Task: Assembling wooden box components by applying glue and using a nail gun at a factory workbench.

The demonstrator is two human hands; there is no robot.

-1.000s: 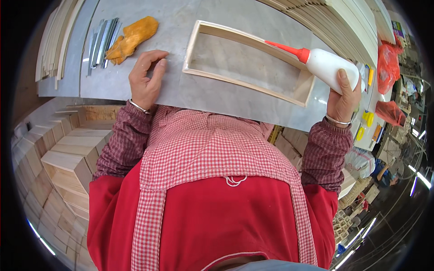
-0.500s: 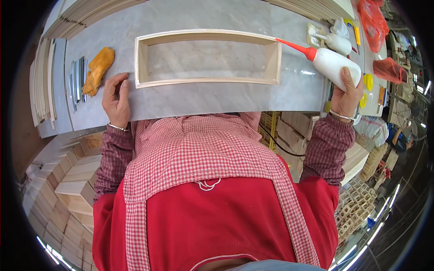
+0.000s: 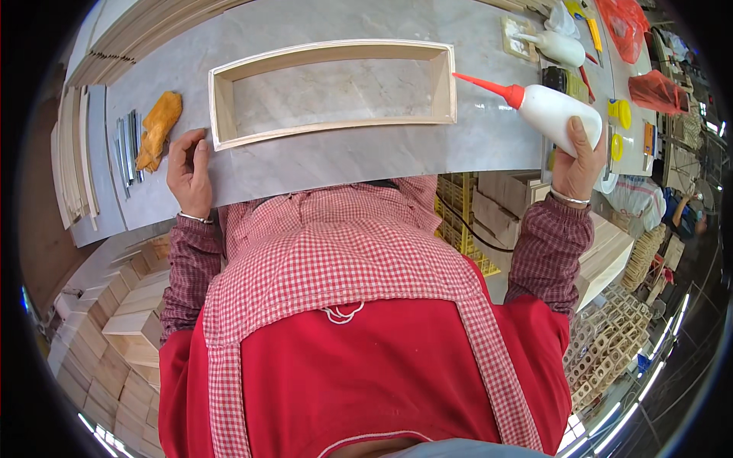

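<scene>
A rectangular frame of pale wood lies on the grey marbled tabletop. My right hand is wrapped round a white squeeze bottle with a long red nozzle, tilted so that its tip points left. That tip is at the frame's right end, a little below the far corner; whether it touches the wood I cannot tell. Beside the frame's near left corner, my left hand rests at the table edge, fingers loosely curled, thumb apart, nothing in it.
Left of the frame lie an orange-yellow cloth or glove and several thin metal strips. Wood strips are stacked behind. Another white bottle, yellow lids and red plastic bags are at the right. Wooden boxes stand below left.
The nozzle tip has shifted from the frame's far right corner to slightly nearer along its right end. In the picture, frame and tabletop sit a little further up and left. My left hand stays beside the frame.
</scene>
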